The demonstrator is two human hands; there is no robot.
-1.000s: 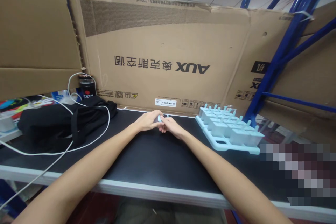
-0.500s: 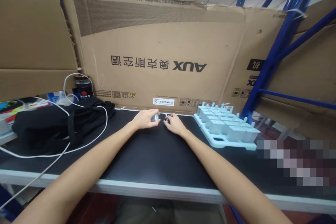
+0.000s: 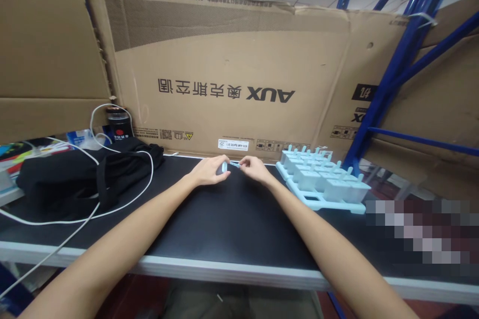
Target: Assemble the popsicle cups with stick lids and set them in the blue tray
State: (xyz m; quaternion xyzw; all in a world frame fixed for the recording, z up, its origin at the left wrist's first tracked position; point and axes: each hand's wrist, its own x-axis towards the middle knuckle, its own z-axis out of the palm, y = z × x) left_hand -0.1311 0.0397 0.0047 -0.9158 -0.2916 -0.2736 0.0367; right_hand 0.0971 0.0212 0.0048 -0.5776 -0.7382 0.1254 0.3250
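Near the back of the black tabletop, my left hand is closed around a small popsicle mould cup, whose pale blue rim faces right; the fingers hide most of it. Just to its right, my right hand pinches a thin light-blue popsicle stick. The stick lies almost level and points at the cup's open side. Whether its tip touches the cup, I cannot tell. Farther right stands a light-blue popsicle mould tray bearing several lidded mould cups with upright sticks.
On the left lie a black bag, a white cable looping across it, and a dark jar. A cardboard panel closes off the back. A blue metal post rises at the right, beside a pixelated patch.
My right hand has turned and lifted slightly, swinging the stick from upright to nearly level, pointing left. My left hand has stayed nearly in place, with the cup's rim showing a little more.
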